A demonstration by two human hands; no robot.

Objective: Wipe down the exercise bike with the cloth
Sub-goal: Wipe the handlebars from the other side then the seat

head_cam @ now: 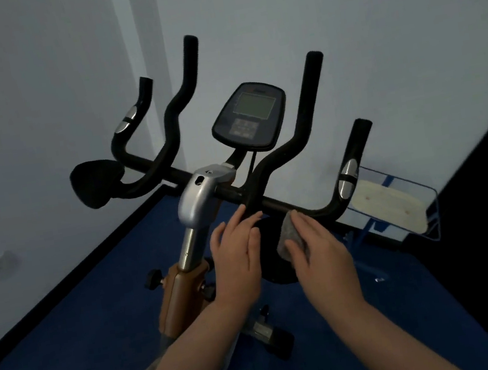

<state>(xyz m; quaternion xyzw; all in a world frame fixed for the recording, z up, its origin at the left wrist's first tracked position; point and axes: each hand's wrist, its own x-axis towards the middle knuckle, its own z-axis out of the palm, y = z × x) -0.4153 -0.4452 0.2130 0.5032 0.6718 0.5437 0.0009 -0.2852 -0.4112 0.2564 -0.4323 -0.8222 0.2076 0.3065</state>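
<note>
Exercise bike [197,197] is standing on a dark blue floor [71,350] in the corner of a room, close to the pale walls [371,25], and it is filling the middle of the view from above. Its black handlebars [305,119] are spreading out in four curved prongs from a crossbar, with a padded elbow rest [96,182] sitting at the far left end and silver pulse sensors showing on the two outer grips. A silver and orange post [186,271] is rising to the crossbar, and a black adjusting knob [153,279] is sticking out from its side. Behind the crossbar a console [250,115] with a blank grey screen is tilting toward the viewer. To the right, near the wall, a clear tray [427,206] is holding a pale flat pad [386,205]. The left hand [235,258] is lying with its fingers straight and relaxed, fingertips touching the crossbar just beside the base of an inner prong, gripping nothing. The right hand [318,256] is pressing a small grey cloth [291,237] up against the underside of the crossbar, thumb and fingers curling round the bunched cloth and holding it. Both forearms are reaching in from the bottom edge, the left one showing dark tattoo markings.
</note>
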